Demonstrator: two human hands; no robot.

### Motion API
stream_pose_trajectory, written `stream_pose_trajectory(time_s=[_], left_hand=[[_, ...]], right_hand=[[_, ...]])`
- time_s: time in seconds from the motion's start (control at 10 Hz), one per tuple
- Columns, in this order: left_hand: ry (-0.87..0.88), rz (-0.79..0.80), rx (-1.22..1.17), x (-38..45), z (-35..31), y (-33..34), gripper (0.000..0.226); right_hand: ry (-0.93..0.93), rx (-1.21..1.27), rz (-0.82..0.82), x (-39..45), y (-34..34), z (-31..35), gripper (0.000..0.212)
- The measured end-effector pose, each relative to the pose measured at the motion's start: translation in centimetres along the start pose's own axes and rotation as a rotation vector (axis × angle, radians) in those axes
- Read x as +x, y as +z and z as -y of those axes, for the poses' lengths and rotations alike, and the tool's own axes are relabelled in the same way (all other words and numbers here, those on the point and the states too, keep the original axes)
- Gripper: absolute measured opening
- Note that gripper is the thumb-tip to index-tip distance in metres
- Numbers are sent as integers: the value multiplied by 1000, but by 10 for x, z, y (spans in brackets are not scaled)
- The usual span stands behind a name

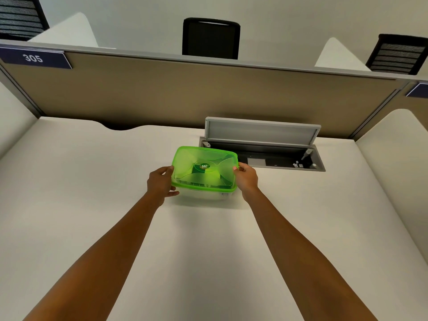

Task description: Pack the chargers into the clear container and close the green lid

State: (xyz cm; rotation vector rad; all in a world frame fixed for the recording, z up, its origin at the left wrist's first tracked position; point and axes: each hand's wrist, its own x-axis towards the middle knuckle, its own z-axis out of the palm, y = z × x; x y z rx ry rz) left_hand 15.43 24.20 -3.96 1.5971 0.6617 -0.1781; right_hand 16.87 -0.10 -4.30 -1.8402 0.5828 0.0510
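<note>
Both hands flank clear container (201, 195); translucent green lid (205, 167) on top; left hand (159, 181) and right hand (246, 178) fingers clamped on lid edges.

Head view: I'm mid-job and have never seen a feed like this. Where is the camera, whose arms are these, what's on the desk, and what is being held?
There is no machine here. The one picture comes from a wide-angle camera worn on a person's head, looking forward and down, so the two bare arms reaching in from the bottom are the wearer's own.

The left hand and right hand grip the opposite short sides of a clear container with a green lid sitting on top. It rests on a white desk. Dark shapes show through the lid, but I cannot say what they are, nor whether the lid is fully snapped shut.

Behind the container, an open cable hatch is set into the desk, in front of a tan divider. Black office chairs stand beyond it.
</note>
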Motion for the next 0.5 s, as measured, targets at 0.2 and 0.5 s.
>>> stream_pose_trajectory(time_s=[0.2, 0.5], left_hand=[[292, -72, 597, -3, -2, -1, 41], [636, -301, 1002, -26, -8, 2, 52]], right_hand=[[-89, -116, -96, -15, 1, 10, 38], [-561, -589, -188, -41, -3, 36, 56]])
